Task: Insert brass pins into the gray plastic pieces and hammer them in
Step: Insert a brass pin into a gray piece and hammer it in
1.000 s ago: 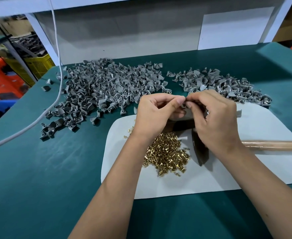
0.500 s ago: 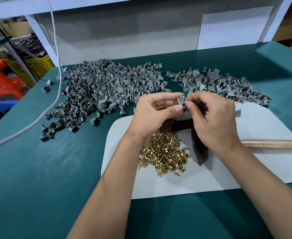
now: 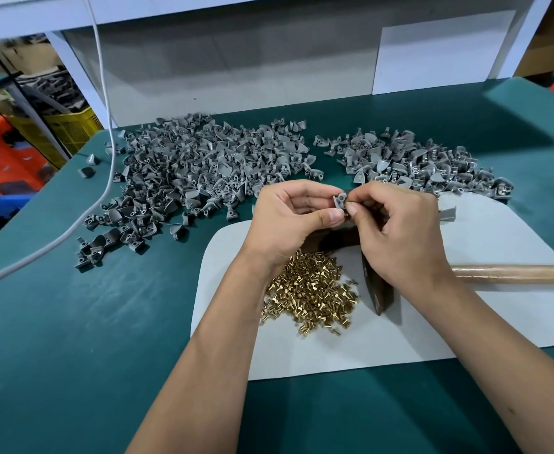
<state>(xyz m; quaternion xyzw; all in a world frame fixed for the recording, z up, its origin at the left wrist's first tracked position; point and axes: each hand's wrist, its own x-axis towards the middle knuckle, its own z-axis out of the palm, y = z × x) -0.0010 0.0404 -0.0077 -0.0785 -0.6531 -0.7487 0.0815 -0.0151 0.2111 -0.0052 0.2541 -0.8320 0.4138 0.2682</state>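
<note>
Gray piece [image 3: 339, 201] pinched in left hand [image 3: 288, 217]; right hand [image 3: 396, 231] fingertips grip something at its right side, pin not discernible; hammer [image 3: 378, 290] lies below.

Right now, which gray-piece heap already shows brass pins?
The smaller heap on the right: brass glints among its pieces. The larger heap on the left looks plain gray.

Left hand [image 3: 290, 217] and right hand [image 3: 400, 231] fingertip to fingertip, pinching.
</note>
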